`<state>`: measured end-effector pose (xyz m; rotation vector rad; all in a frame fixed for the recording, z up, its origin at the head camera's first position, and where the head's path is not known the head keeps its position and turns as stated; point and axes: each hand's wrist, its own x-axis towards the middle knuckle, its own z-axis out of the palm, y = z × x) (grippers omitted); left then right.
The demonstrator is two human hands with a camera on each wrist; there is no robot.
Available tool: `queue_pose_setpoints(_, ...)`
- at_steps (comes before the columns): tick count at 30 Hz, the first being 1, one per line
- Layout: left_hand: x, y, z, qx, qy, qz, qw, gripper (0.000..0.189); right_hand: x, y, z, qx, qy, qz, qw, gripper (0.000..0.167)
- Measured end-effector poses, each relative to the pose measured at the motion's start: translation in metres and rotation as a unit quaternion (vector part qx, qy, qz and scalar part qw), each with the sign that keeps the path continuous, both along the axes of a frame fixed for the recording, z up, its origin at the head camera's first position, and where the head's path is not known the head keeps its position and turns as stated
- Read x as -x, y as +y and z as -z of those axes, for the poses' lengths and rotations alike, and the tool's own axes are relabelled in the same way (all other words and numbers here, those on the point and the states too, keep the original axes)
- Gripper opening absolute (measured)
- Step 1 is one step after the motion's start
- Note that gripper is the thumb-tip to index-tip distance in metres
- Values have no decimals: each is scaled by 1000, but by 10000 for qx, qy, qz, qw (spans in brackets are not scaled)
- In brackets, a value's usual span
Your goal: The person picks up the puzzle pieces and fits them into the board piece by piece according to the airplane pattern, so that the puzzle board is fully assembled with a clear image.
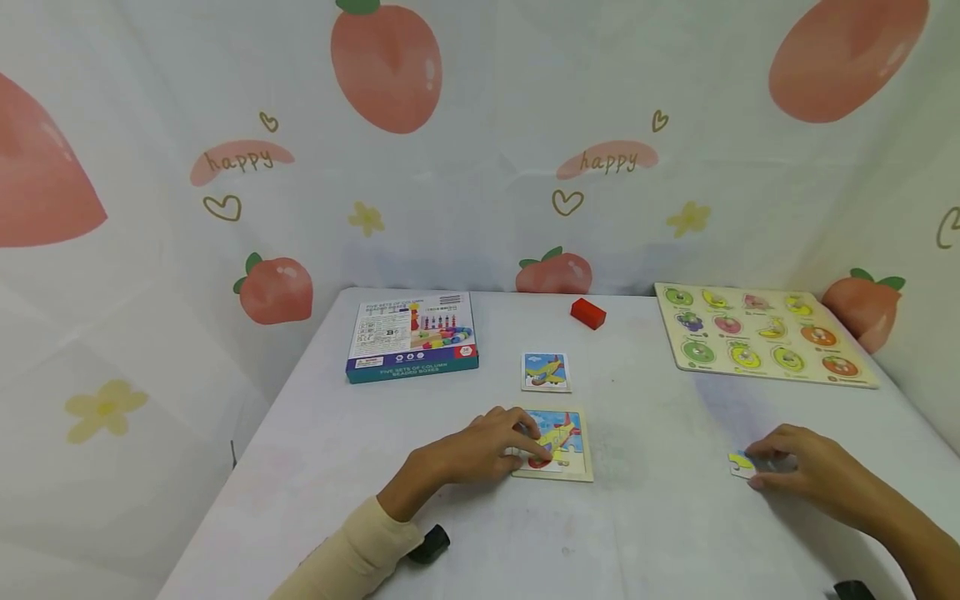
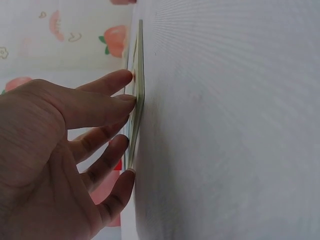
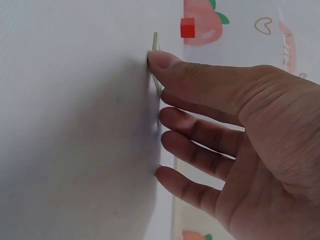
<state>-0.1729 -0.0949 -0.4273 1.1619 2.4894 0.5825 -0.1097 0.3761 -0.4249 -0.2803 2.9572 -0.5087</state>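
On the white table sits a small wooden puzzle board (image 1: 588, 467) with a yellow airplane picture, its lower right part showing bare wood. My left hand (image 1: 491, 446) rests its fingertips on the board's left side, fingers spread and slightly bent. In the left wrist view, the thumb and fingers touch the face and edge of the thin board (image 2: 141, 65). To the right, my right hand (image 1: 806, 475) pinches a yellow and blue puzzle piece (image 1: 738, 464) between thumb and index finger, low at the tabletop. The right wrist view shows the piece (image 3: 155, 40) edge-on beyond the thumb.
A small airplane picture (image 1: 546, 372) lies just behind the board. A boxed bead set (image 1: 412, 337) is at back left, a red block (image 1: 588, 313) at the back middle. At back right lies a wooden fruit board (image 1: 765, 337). A printed cloth hangs behind.
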Motion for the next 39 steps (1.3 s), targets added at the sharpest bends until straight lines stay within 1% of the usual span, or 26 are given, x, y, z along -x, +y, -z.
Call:
queue_pose_setpoints(3,0,0,-1,-6,-6,3,10000,36,0,2,0,30,-58,7,10000,36)
queue_pose_setpoints(6,0,0,-2,-19,-17,1,10000,36,0,1,1,30,-26,-16,10000,32)
queue_pose_setpoints(12,0,1,-2,-49,-65,-9,10000,37,-3,0,3,6,250,-129,9996,24)
queue_pose_setpoints(18,1,2,-1,-45,-75,-14,10000,37,-4,-1,3,7,257,-83,9996,23)
queue_pose_setpoints(24,0,2,-2,-42,-82,-21,10000,37,-6,-3,5,77,398,-56,9992,22)
queue_pose_setpoints(31,0,2,-2,-29,-143,-60,9999,37,-6,-6,5,113,446,-29,9989,23)
queue_pose_setpoints(39,0,2,-1,-14,-155,-91,9998,37,-5,-21,3,147,521,-190,9984,22)
